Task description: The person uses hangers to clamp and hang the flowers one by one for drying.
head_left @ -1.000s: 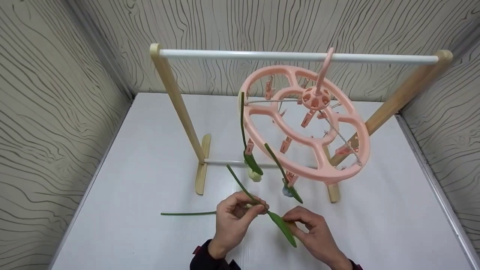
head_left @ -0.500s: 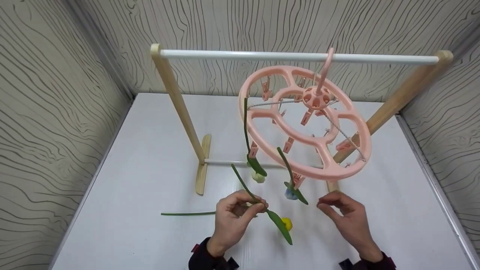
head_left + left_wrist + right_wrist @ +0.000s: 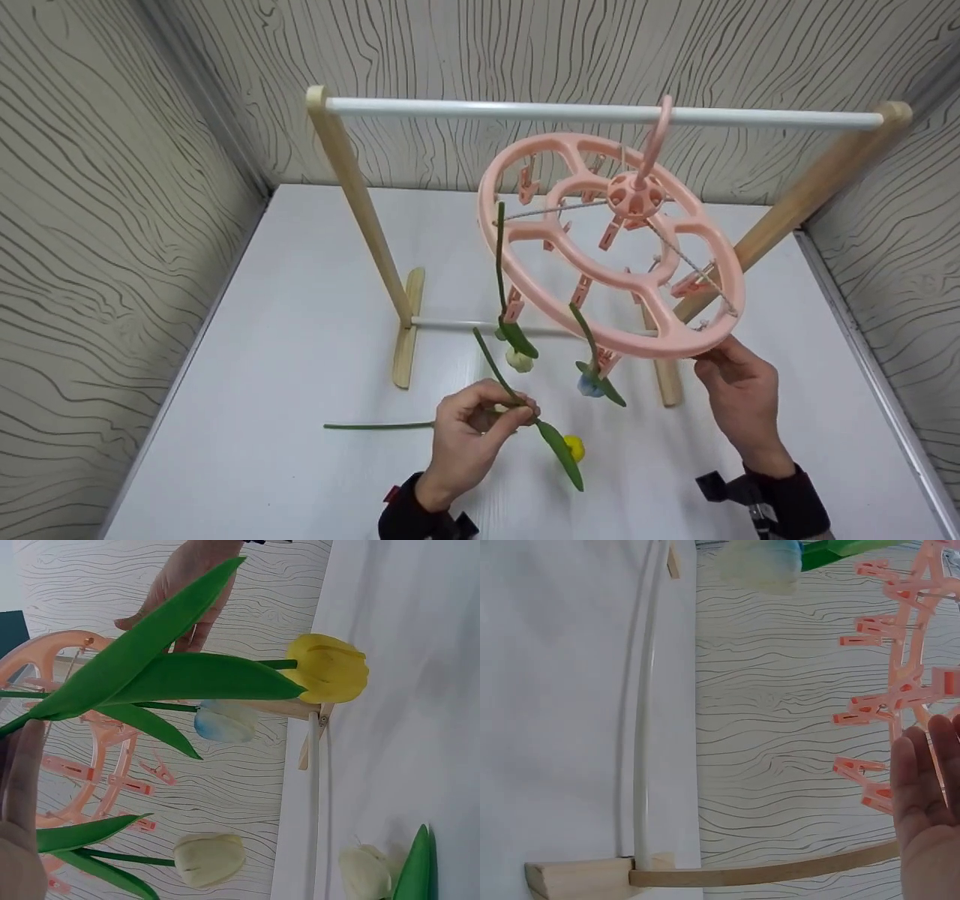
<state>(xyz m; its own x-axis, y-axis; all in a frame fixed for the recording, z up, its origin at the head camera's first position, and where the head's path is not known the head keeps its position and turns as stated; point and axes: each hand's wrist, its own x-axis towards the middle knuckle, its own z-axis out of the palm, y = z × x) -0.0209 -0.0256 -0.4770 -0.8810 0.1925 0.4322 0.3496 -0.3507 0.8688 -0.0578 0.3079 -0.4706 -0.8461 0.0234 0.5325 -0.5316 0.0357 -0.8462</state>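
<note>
My left hand [image 3: 472,435] pinches the stem of a yellow tulip [image 3: 328,669], whose green leaves spread past the fingertips. In the head view its bloom lies partly behind a leaf. My right hand [image 3: 746,397] is at the near right rim of a pink clip hanger [image 3: 536,292], with fingertips partly hidden under it. The right wrist view shows fairly straight fingers [image 3: 906,772] beside the ring and its pegs. A white tulip [image 3: 210,860] and a blue-and-white tulip [image 3: 225,721] hang bloom-down from clips on the hanger.
The hanger hooks over the white bar [image 3: 480,110] of a wooden-legged rack [image 3: 360,202]. Another tulip lies on the white table [image 3: 247,360], its stem [image 3: 375,427] pointing left and its pale bloom [image 3: 364,870] showing below. Patterned panels enclose the back and sides.
My right hand has left the yellow tulip and moved right and up to the hanger's rim. The hanger has turned slightly, shifting the hanging tulips rightward. My left hand keeps its pinch.
</note>
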